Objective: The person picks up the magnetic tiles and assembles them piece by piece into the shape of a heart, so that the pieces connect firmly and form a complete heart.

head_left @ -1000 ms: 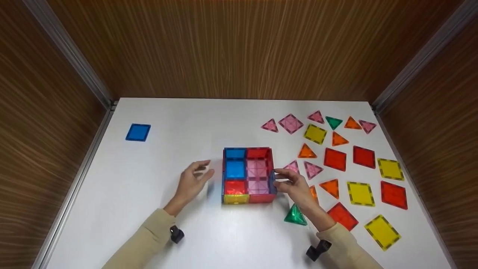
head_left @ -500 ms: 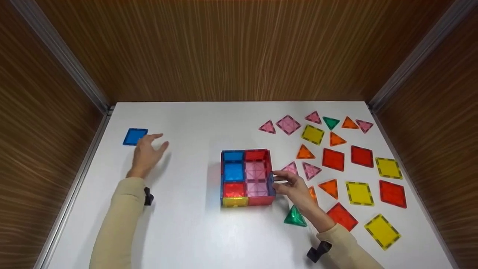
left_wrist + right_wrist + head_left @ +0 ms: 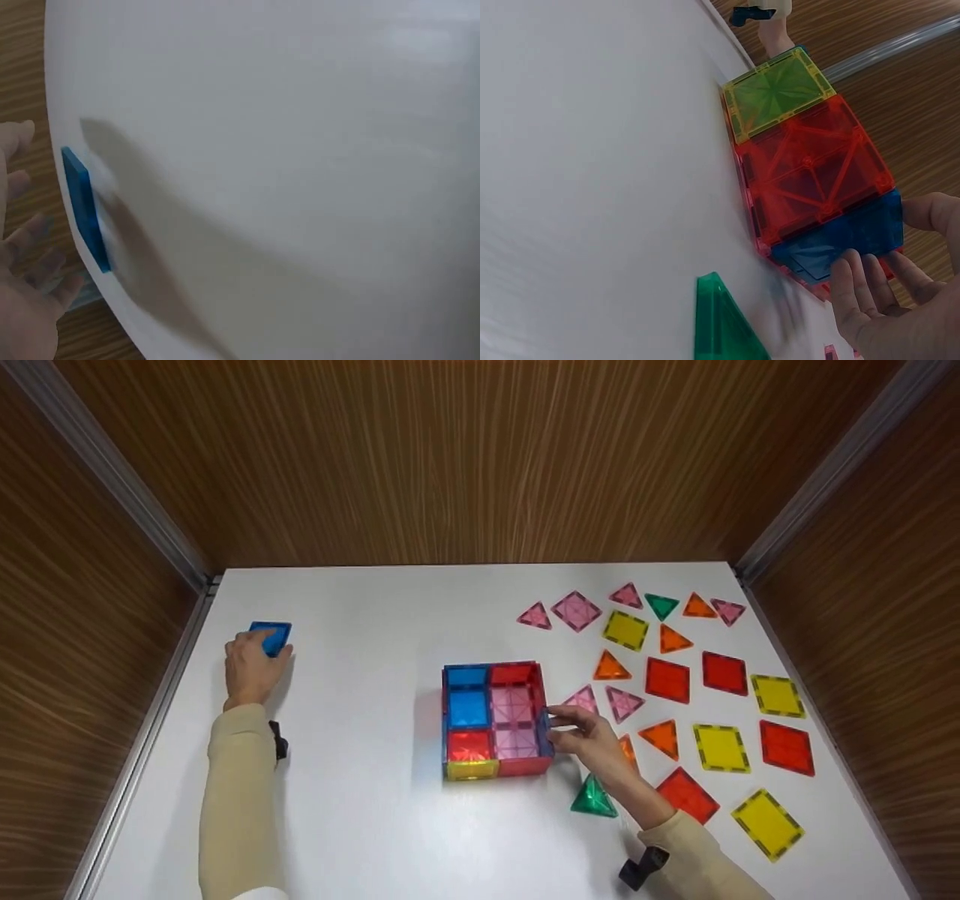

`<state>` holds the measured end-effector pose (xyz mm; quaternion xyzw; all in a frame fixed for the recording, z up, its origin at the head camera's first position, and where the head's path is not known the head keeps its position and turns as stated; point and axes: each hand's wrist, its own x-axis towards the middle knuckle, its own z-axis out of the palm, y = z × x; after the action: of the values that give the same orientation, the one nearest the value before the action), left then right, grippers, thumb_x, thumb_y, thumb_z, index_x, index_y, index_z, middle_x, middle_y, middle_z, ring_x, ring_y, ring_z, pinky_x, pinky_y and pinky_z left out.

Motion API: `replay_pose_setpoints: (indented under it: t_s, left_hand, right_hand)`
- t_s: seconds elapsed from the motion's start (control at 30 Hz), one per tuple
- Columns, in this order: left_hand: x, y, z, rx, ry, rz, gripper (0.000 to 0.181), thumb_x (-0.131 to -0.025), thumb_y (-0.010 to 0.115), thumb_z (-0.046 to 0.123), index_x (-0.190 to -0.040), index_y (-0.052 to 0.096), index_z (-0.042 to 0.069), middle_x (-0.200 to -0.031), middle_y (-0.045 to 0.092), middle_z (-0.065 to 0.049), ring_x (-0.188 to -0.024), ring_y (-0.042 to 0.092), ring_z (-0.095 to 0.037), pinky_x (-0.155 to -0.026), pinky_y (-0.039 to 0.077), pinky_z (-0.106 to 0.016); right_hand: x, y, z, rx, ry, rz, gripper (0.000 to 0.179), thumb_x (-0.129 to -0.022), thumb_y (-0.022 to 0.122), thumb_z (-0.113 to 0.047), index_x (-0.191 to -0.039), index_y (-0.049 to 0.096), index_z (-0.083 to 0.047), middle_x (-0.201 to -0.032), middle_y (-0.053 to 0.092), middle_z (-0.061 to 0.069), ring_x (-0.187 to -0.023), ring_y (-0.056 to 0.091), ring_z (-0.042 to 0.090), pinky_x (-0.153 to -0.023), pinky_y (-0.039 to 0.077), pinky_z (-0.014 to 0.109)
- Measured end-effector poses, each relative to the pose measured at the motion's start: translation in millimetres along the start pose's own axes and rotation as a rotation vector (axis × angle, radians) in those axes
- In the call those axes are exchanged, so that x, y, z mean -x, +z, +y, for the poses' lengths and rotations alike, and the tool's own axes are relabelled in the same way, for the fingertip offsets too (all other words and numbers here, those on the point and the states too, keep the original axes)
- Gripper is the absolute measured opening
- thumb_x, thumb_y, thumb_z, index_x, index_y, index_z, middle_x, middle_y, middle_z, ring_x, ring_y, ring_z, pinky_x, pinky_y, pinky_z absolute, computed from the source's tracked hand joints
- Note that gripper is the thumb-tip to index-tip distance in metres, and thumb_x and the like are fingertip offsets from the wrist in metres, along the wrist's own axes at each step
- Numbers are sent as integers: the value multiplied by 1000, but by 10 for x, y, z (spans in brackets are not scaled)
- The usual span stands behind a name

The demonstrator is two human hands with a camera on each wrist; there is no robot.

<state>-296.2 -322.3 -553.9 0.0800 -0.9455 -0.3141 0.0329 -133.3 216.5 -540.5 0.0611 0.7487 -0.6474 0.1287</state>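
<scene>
My left hand [image 3: 253,669] is at a loose blue square magnetic tile [image 3: 277,637] at the table's left. In the left wrist view, fingers [image 3: 28,232] are spread, and a gap shows between them and the tile's edge. A low open-topped box [image 3: 523,766] of square magnetic tiles stands in the middle, with blue, red and pink tiles inside its walls. My right hand [image 3: 596,741] holds the upright blue wall tile [image 3: 855,231] on the box's right side. There, the thumb lies at its upper edge and the other fingers against its outer face.
Right of the box lie several red squares [image 3: 667,680], yellow squares [image 3: 721,748], orange triangles [image 3: 661,737] and pink triangles [image 3: 624,703]. A green tile piece [image 3: 594,799] lies near my right wrist. Wood-grain panels [image 3: 480,465] surround the white table.
My left hand has moved from beside the box leftward and away, out to the loose blue tile. My right hand has stayed at the box's blue wall tile.
</scene>
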Motion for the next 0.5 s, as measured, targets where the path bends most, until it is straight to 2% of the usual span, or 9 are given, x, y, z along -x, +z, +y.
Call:
replay_pose_setpoints:
  t_s: [0.13, 0.3, 0.5]
  left_hand:
    - [-21, 34, -70, 19, -44, 12, 60, -102, 64, 28, -151, 51, -4, -155, 42, -37, -143, 38, -52, -120, 37, -65]
    - [-23, 48, -114, 16, -95, -9, 63, -103, 63, 31, -155, 47, -1, -158, 37, -37, -145, 37, -52, -120, 38, -66]
    - [-18, 19, -147, -25, -120, -44, 64, -104, 60, 30, -156, 45, -3, -155, 36, -42, -142, 38, -56, -117, 38, -69]
  right_hand:
    - [14, 0, -12, 16, -3, 9, 46, -95, 68, -3, -140, 63, -4, -133, 66, 20, -102, 66, 21, -89, 58, 21]
    - [10, -4, -12, 23, 1, 3, 44, -96, 69, -5, -140, 64, -5, -135, 66, 20, -104, 67, 22, -91, 58, 21]
    - [1, -9, -4, 32, 2, -13, 44, -97, 67, -7, -141, 63, -5, -136, 65, 20, -106, 65, 22, -92, 58, 22]
